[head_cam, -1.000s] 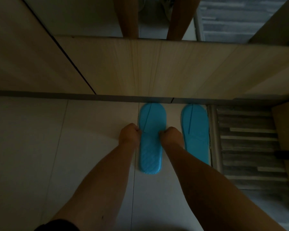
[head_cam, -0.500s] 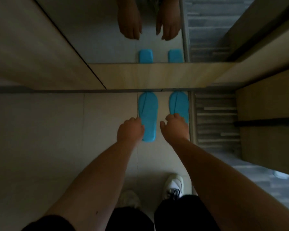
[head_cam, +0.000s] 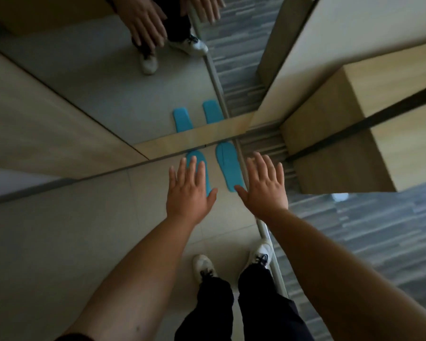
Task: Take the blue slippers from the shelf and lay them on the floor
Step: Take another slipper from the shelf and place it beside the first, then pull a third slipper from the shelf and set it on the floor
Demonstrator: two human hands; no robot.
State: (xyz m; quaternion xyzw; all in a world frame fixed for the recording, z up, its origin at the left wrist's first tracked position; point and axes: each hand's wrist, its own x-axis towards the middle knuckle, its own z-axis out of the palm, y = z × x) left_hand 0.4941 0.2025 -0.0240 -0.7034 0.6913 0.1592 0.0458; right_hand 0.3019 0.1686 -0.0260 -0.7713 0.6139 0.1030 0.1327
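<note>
Two blue slippers lie flat on the pale tiled floor [head_cam: 89, 242], side by side, toes against a wooden plinth [head_cam: 187, 139]. My left hand [head_cam: 188, 193] is held well above the floor, fingers spread, holding nothing; it covers most of the left slipper [head_cam: 206, 177]. The right slipper [head_cam: 228, 166] shows almost whole, just left of my right hand [head_cam: 265, 187], which is also spread and holds nothing. A mirror above the plinth shows both slippers and both hands reflected.
A light wooden cabinet [head_cam: 369, 124] with a dark gap stands at the right. A metal strip [head_cam: 268, 239] divides the tiles from grey striped carpet [head_cam: 369, 242]. My white shoes [head_cam: 203, 265] and dark trousers are below my arms. A wooden panel [head_cam: 42, 124] fills the left.
Both hands let go of the left slipper, rose away from the floor and spread their fingers. The view has pulled back and tilted, so the slippers look smaller.
</note>
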